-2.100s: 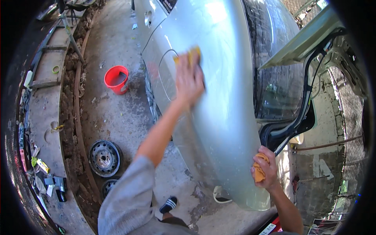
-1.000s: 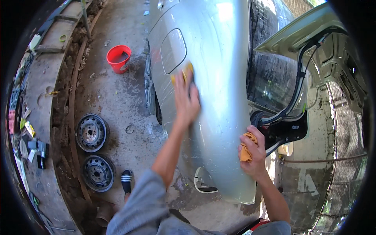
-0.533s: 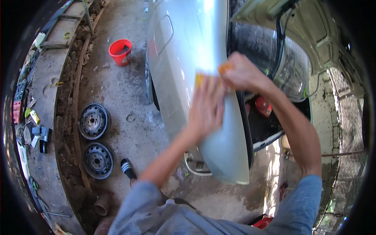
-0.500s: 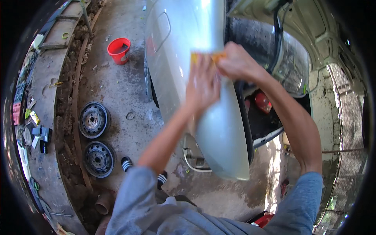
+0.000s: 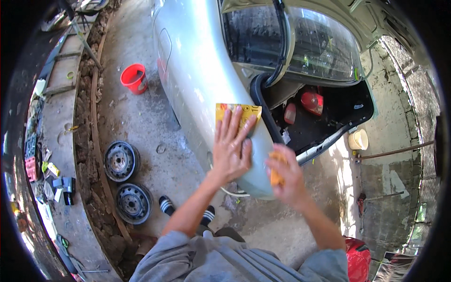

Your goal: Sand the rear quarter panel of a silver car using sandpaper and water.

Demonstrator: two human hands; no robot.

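My left hand (image 5: 232, 155) lies flat, fingers somewhat spread, on a yellow sheet of abrasive paper (image 5: 253, 115) against the silver rear fender (image 5: 195, 70) of a car, near the edge of the open trunk. My right hand (image 5: 286, 176) is closed round a crumpled orange cloth (image 5: 275, 160) just to the right, over the fender's rear end. The trunk (image 5: 329, 120) has a dark lining, with two red lamp pieces (image 5: 311, 102) inside, and its lid (image 5: 385, 23) is raised. What lies under the paper is hidden.
A red bucket (image 5: 135, 84), two steel wheel rims (image 5: 134, 207) and my sandaled feet are on the concrete floor. A ledge (image 5: 56, 117) with scattered tools and boxes runs along the left. A cream bucket (image 5: 358, 141) stands at right, near long rods (image 5: 394, 150) and a red object (image 5: 357, 263).
My left hand and paper have moved down the fender. My right hand has moved down, away from my left. The view has shifted, showing more of the trunk interior and rear window.
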